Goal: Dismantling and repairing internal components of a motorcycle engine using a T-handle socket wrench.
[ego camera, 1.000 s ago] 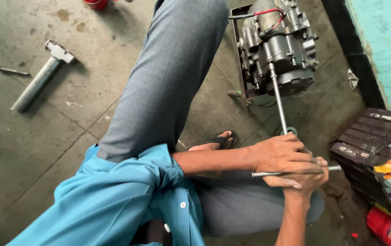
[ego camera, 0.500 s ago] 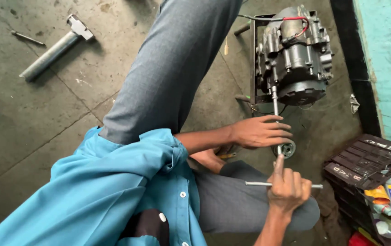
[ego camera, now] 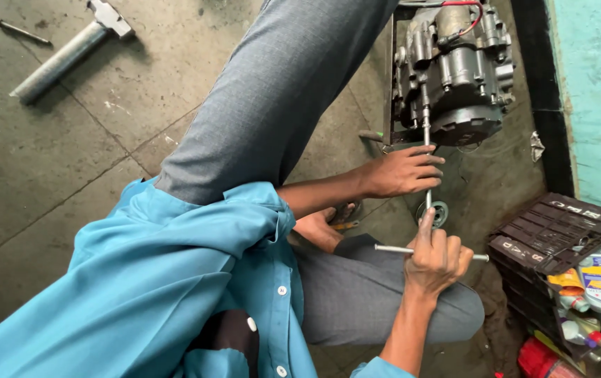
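A grey engine block (ego camera: 454,70) stands on the concrete floor in front of me. A long T-handle wrench (ego camera: 426,136) runs from the engine down toward me. My left hand (ego camera: 402,171) is closed around the wrench's shaft just below the engine. My right hand (ego camera: 437,259) grips the cross bar at the near end, and the bar sticks out on both sides of the fist. My bent leg in grey trousers and my blue shirt fill the middle and lower left.
A large hammer (ego camera: 69,52) and a thin rod (ego camera: 20,31) lie on the floor at the top left. A small round metal part (ego camera: 443,211) lies beside the shaft. A black crate (ego camera: 559,231) with bottles (ego camera: 598,273) stands against the turquoise wall (ego camera: 594,91) on the right.
My left hand left the cross bar and slid up the shaft toward the engine. My right hand stayed on the cross bar.
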